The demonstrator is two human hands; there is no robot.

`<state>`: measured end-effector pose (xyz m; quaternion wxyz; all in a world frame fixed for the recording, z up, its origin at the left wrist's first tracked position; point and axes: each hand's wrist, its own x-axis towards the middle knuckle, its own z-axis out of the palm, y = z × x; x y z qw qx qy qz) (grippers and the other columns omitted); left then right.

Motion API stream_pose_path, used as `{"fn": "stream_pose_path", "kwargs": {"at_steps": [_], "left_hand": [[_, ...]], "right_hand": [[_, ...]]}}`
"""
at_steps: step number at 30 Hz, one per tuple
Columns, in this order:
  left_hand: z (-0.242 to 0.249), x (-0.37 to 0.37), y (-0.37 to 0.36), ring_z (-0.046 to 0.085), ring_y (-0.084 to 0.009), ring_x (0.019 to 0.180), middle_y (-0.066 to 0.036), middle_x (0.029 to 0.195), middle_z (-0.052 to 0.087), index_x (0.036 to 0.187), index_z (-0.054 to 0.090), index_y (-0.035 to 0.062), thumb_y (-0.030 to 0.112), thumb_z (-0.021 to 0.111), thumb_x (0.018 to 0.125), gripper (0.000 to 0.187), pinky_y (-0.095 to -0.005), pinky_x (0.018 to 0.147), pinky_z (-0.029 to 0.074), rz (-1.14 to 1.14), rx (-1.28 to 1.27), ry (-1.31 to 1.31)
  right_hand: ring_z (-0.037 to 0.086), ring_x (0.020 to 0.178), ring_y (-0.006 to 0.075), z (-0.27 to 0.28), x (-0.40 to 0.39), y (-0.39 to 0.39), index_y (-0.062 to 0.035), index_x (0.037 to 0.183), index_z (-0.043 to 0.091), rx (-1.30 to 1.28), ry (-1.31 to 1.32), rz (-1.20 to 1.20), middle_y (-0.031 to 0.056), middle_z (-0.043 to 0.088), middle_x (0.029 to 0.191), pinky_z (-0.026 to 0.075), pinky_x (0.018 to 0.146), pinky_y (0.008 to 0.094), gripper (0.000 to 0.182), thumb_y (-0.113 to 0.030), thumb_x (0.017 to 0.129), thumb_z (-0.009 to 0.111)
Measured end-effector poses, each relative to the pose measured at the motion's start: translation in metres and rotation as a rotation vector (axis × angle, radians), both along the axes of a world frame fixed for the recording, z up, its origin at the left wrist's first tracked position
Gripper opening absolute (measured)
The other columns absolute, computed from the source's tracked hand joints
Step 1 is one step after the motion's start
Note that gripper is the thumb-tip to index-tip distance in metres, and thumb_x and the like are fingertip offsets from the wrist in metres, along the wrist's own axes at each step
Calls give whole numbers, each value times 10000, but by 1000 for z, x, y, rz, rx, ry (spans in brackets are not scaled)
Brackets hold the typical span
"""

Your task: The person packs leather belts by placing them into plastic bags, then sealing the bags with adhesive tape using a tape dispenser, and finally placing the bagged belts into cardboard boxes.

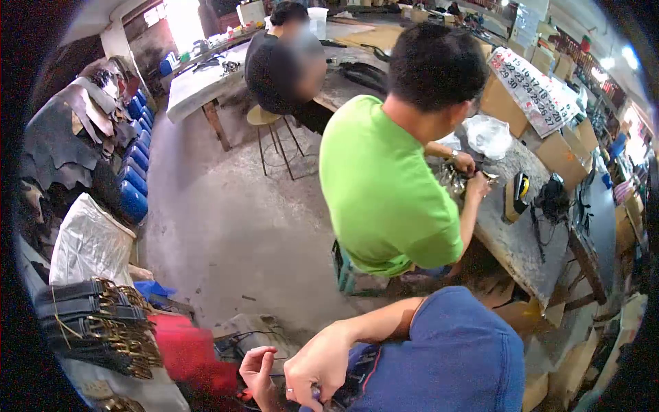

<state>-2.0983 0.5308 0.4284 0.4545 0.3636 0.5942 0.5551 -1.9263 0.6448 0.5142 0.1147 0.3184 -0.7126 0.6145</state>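
My right hand (pixel 317 364) is at the bottom centre, fingers wrapped round a small purple-ended object (pixel 316 392) that is mostly hidden in the fist. Just to its left is my left hand (pixel 257 374), raised with bent fingers. A thin reddish line shows by its fingertips; what it holds, if anything, I cannot make out. The blue sleeve (pixel 449 336) of my right arm fills the lower right. Dark material with a red edge (pixel 365 374) shows beside the right hand. A red cloth (pixel 192 350) lies left of the left hand.
Black straps with brass buckles (pixel 103 323) are stacked at lower left, by a white sack (pixel 93 240). Blue rolls (pixel 134 178) line the left side. A person in green (pixel 384 185) works at a table (pixel 515 254) ahead; another person sits on a stool (pixel 264 115) farther back.
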Motion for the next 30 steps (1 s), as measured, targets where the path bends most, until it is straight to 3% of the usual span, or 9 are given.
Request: {"fn": "stream_pose_path", "kwargs": {"at_steps": [7,10,11,12,13,15,18,24,30], "left_hand": [[-16,-71,38,611,-115,811,-81,880,675,918,642,-26,-5,640,842,79,-233,765,467,99,-86,-104],[5,-81,51,611,-135,804,-88,878,671,934,636,-19,42,652,816,133,-252,764,471,39,-206,-190],[15,-81,58,614,-160,804,-93,876,668,943,634,-10,81,676,779,192,-272,767,476,-3,-281,-208],[16,-83,67,614,-164,806,-94,876,667,944,634,-10,84,677,776,197,-275,768,476,-60,-297,-182],[14,-89,77,614,-168,808,-96,876,666,944,634,-9,87,678,773,201,-278,769,476,-100,-291,-135],[4,-103,97,614,-177,811,-99,877,665,946,634,-7,93,680,767,210,-283,770,476,-175,-265,-3],[-10,-127,143,614,-190,816,-103,878,663,948,635,-5,102,683,759,223,-291,773,477,-265,-239,204],[-11,-177,279,614,-216,825,-111,879,659,953,636,0,120,690,741,249,-308,778,477,-355,-188,498],[3,-210,410,614,-242,835,-120,881,655,957,637,4,138,696,723,276,-324,783,478,-332,-98,739]], "right_hand": [[628,719,269,4,-87,47,-13,775,686,71,-110,166,119,651,715,483,704,375,64,-3,716,662],[635,700,259,9,-124,75,4,745,680,96,-4,259,138,664,730,476,629,359,65,-2,681,671],[639,818,250,3,-140,81,-12,778,702,101,-57,318,129,668,914,478,700,373,124,-31,656,696],[642,935,241,-2,-153,91,-29,811,724,118,-116,373,120,671,1098,480,771,388,183,-60,631,721],[642,935,241,-6,-165,100,-29,811,724,118,-121,383,120,671,1098,480,771,388,183,-60,631,721],[642,827,268,-16,-188,118,3,817,706,-3,-52,492,144,675,830,481,721,354,150,-21,670,696],[653,956,238,-36,-222,156,-32,893,729,-4,4,536,139,695,1009,490,786,345,190,-63,707,709],[665,839,230,-33,-257,288,-45,861,723,63,31,475,122,708,887,491,738,322,175,-58,686,716],[627,920,257,2,-265,426,-50,802,681,164,-159,361,105,683,989,463,761,394,193,-101,620,714]]}}
